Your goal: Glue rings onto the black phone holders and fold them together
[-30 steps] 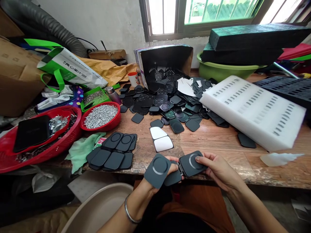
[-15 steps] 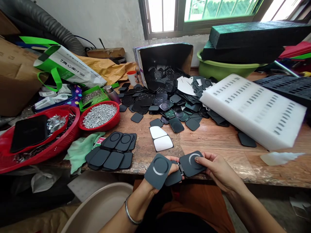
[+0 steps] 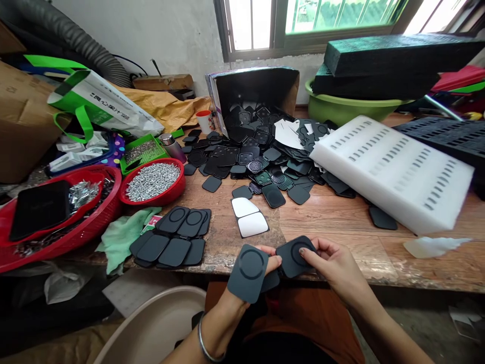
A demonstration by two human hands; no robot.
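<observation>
My left hand (image 3: 271,260) grips a hinged set of dark grey square panels at the table's front edge. One panel with a ring mark (image 3: 248,270) lies over that hand and hides part of it; another sits behind the thumb. My right hand (image 3: 329,258) pinches the right-hand ringed panel (image 3: 295,256), its thumb on the ring. Left of my hands, several similar folded panels (image 3: 178,237) overlap on the table. Ahead lie two white stickers on a dark backing (image 3: 252,224).
A heap of dark panels (image 3: 227,156) spills from an open box (image 3: 257,83). A white slotted foam block (image 3: 394,167) stands to the right. At left are a red bowl of metal pins (image 3: 153,182) and a red basket (image 3: 94,212). A beige tub (image 3: 151,318) sits below the edge.
The panels have tilted in my hands, so their rings look dark instead of shiny and the hinge is less visible. Both hands keep their hold. The view has shifted slightly.
</observation>
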